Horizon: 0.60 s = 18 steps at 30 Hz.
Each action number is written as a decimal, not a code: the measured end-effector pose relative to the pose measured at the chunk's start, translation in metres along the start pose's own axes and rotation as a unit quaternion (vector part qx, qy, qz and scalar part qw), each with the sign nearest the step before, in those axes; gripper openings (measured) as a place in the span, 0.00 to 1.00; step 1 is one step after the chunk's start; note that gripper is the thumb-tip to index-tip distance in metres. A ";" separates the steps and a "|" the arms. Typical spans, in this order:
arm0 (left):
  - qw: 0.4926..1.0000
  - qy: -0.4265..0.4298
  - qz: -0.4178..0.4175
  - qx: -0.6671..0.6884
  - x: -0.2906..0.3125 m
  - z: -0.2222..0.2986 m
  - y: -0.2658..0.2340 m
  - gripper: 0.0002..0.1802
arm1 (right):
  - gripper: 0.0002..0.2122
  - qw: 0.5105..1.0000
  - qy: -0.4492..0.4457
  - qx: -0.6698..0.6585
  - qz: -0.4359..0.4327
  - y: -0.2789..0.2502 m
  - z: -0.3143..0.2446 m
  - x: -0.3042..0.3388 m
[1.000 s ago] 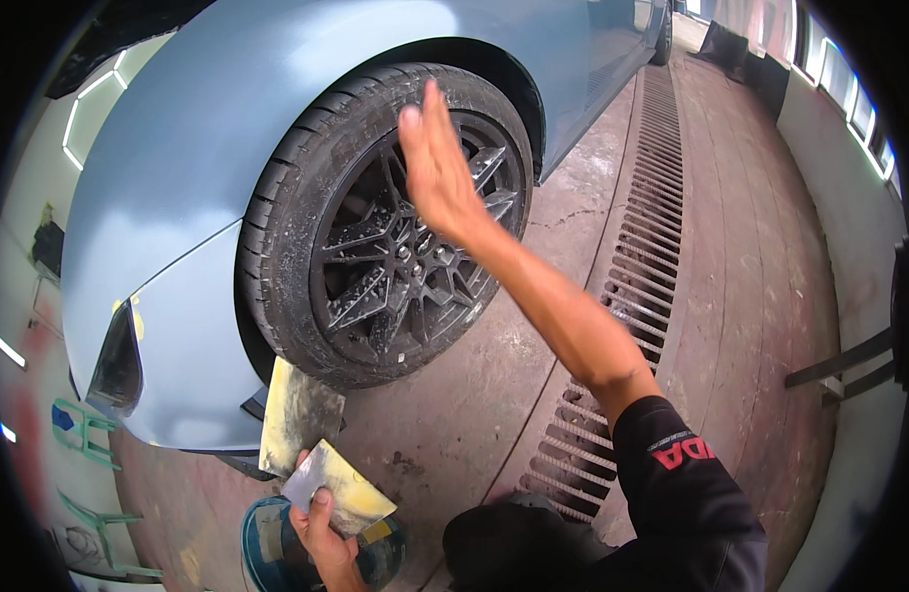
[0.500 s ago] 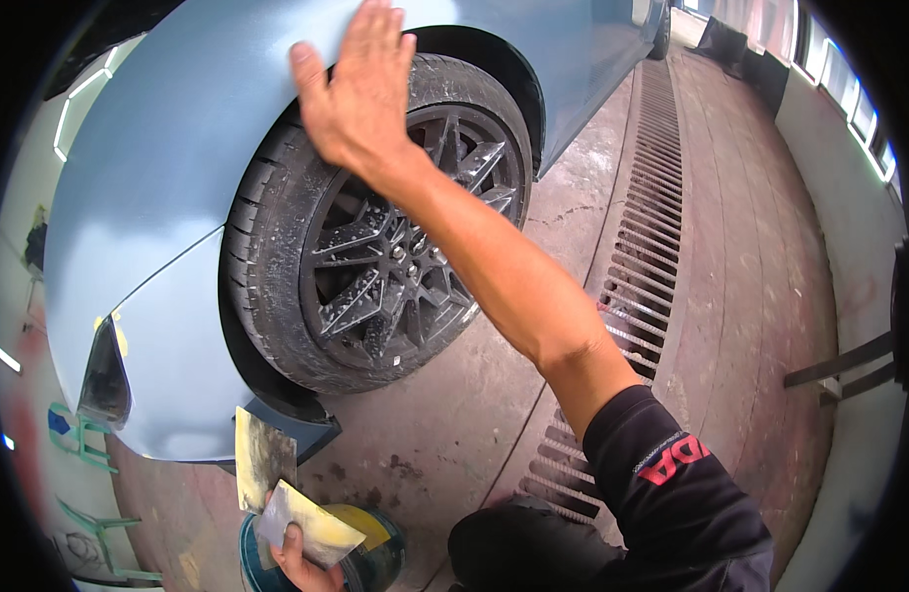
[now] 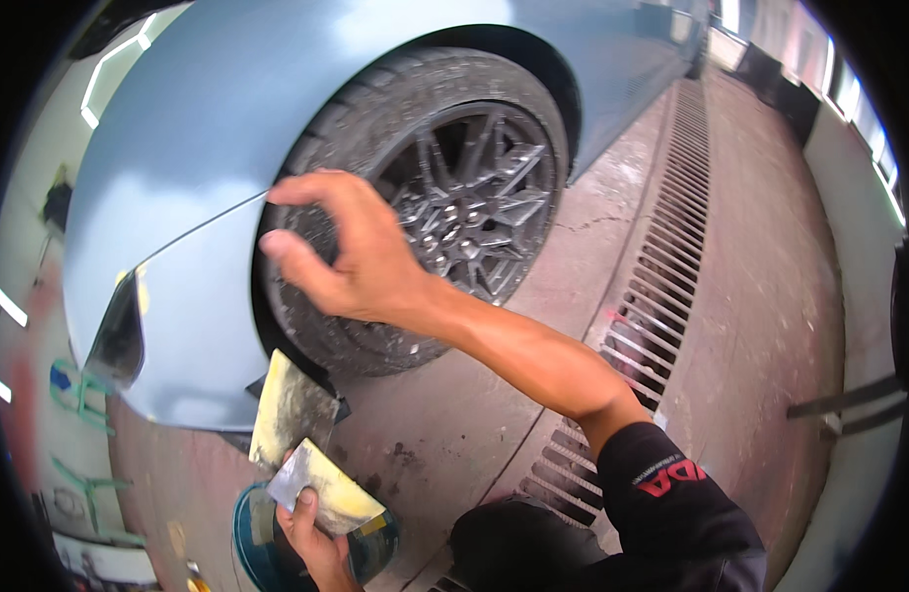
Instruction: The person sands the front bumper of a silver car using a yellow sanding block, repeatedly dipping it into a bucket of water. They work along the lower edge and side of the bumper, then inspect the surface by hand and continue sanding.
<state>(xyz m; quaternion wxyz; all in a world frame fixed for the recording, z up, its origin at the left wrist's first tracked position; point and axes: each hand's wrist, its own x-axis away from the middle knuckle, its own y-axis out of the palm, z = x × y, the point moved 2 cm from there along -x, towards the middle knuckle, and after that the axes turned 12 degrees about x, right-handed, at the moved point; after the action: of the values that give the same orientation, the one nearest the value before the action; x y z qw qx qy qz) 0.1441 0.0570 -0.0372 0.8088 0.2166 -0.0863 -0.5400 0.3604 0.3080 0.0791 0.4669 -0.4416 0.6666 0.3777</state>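
"Gripping what, is the left hand [image 3: 314,538]?"

"It's pinching the near plate [image 3: 343,491] under its thumb and holding the far plate [image 3: 285,409], which is jutting past the fingers toward the car [image 3: 178,197]. The bucket [image 3: 245,528] is standing below."

"And the right hand [image 3: 361,252]?"

"It's holding nothing: its fingers are curling loosely before the tire [image 3: 405,94], thumb spread apart. The fingertips are hovering by the car's edge; touching or not, I can't tell."

The wheel [image 3: 459,219] and fender [image 3: 203,138] are blocking the way ahead of the right hand [image 3: 356,252]. Two yellow-grey sheets [image 3: 344,495] and a bucket [image 3: 243,528] are narrowing the lower left; right of them, free room is lying above the floor [image 3: 449,424].
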 end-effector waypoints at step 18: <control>0.989 -0.054 -0.051 0.125 -0.001 0.001 -0.043 0.29 | 0.31 0.798 0.458 -0.204 -0.335 -0.031 -0.080 0.176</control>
<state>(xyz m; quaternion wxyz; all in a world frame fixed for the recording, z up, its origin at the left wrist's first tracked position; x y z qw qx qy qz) 0.1076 0.0439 -0.0557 0.7407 0.2901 -0.1855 -0.5769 0.3356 0.1837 -0.0695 0.1040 -0.8440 0.5203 0.0785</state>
